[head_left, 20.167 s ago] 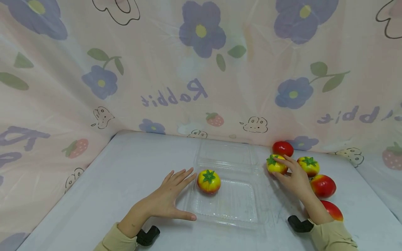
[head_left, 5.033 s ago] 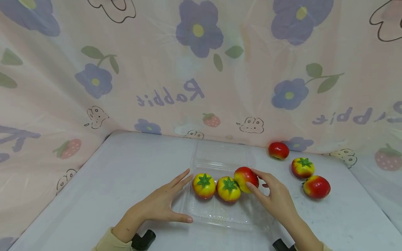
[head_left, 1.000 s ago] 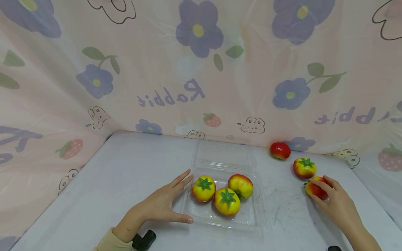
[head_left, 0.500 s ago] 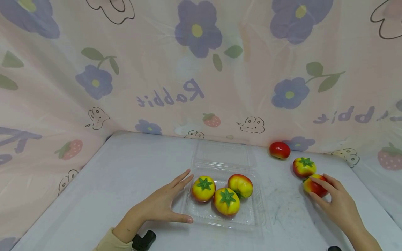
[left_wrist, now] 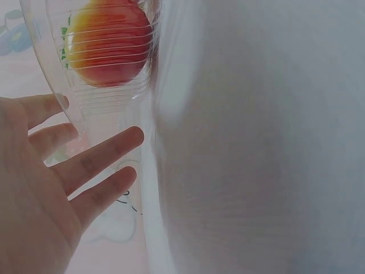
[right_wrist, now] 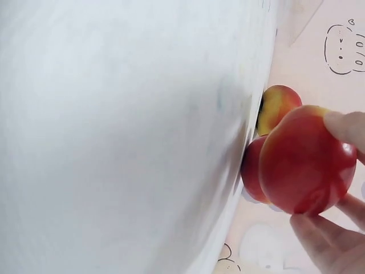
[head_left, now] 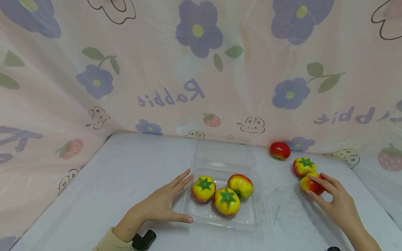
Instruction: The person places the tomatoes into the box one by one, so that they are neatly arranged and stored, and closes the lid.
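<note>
At the right of the head view, my right hand [head_left: 337, 200] pinches a red-and-yellow toy tomato [head_left: 314, 184] between thumb and fingers. In the right wrist view the held toy tomato [right_wrist: 308, 162] seems slightly off the table, in front of two others. My left hand [head_left: 160, 202] has its fingers spread at the left side of a clear plastic clamshell box [head_left: 245, 218]; fingertips meet its rim in the left wrist view. Three toy tomatoes lie in the box: one at left [head_left: 203, 188], one in front [head_left: 226, 202] and one tipped over [head_left: 240, 185].
Behind the held one sits a toy tomato [head_left: 304, 167] with its green star up. Farther back, a redder toy tomato [head_left: 280, 150] lies near the curtain [head_left: 169, 69]. The box's lid [head_left: 224, 155] is folded back on the white table [head_left: 141, 157].
Over the last second, my right hand has gripped the toy tomato and shifted it slightly left and up. Since earlier, two more tomatoes have joined the one in the box. My left hand stays put.
</note>
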Demonstrator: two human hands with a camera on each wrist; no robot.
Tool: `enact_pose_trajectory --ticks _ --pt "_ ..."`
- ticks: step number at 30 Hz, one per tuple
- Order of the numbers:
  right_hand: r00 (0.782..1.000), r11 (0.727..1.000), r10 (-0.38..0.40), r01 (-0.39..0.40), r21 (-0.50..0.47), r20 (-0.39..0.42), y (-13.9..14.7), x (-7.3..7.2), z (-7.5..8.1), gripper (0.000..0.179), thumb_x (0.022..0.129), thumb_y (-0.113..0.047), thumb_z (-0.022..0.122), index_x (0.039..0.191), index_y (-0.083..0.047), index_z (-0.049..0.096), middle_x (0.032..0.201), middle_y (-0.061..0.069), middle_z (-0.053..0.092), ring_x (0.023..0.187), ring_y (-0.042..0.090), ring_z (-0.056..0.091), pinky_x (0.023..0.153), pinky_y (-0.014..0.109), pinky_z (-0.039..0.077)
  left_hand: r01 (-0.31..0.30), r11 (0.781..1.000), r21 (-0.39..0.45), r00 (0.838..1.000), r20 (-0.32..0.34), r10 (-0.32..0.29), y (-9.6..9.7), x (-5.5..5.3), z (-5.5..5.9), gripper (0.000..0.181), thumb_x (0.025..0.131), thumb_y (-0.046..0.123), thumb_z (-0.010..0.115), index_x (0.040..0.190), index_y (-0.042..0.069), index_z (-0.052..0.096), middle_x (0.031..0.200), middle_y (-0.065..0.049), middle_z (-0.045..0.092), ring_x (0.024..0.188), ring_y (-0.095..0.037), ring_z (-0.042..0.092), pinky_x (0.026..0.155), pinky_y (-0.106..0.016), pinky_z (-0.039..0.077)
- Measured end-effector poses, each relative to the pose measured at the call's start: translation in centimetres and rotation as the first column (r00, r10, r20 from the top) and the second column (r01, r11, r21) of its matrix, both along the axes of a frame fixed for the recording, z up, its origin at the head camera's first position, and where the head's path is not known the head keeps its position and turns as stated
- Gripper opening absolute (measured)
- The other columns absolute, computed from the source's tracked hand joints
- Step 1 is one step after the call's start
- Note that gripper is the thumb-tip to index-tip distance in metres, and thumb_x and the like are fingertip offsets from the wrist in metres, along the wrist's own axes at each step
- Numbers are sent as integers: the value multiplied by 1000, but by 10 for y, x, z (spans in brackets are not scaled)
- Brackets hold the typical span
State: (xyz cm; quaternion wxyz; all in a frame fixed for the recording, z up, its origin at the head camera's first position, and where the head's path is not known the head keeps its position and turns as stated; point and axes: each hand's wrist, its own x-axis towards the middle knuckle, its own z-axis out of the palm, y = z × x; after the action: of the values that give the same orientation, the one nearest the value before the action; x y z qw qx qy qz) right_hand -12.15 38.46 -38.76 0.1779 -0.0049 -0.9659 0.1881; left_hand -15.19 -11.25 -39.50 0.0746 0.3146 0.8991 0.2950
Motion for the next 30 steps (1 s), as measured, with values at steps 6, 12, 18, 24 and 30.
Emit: enact_pose_trajectory --ticks 6,12,18,24,30 --pt "1000 999 12 -12 -31 2 -4 0 1 50 83 -16 75 127 1 58 133 35 41 105 52 45 79 70 43 2 1000 -3 1000 7 -2 0 0 0 111 67 72 70 155 28 17 163 9 4 142 -30 32 104 -62 36" --pt "999 998 30 -30 -47 -15 -7 1 2 50 83 -17 76 127 0 59 132 33 42 103 51 49 78 69 44 12 1000 -8 1000 -2 -12 0 0 0 110 68 72 69 155 26 18 163 6 5 142 -31 32 103 -63 37" --pt "999 998 39 -41 -58 -22 -8 1 5 50 83 -21 76 127 -3 60 133 31 44 101 48 53 68 24 57 17 1000 -14 1000 -7 -17 0 -1 1 110 69 71 69 155 24 19 163 4 6 140 -33 34 102 -64 37" --pt "999 992 51 -50 -119 5 -14 2 7 50 86 -22 73 131 -4 58 135 30 42 103 48 51 63 -3 36 11 1000 -25 1000 -5 -12 0 0 3 110 68 72 69 155 26 18 163 9 3 141 -31 33 103 -63 37" --pt "997 987 68 -71 -143 -27 -23 5 8 51 85 -22 74 131 -7 58 134 26 45 104 43 51 67 -7 33 6 1000 -27 1000 2 -6 0 1 4 110 68 74 68 155 30 16 162 14 1 142 -29 32 104 -62 37"
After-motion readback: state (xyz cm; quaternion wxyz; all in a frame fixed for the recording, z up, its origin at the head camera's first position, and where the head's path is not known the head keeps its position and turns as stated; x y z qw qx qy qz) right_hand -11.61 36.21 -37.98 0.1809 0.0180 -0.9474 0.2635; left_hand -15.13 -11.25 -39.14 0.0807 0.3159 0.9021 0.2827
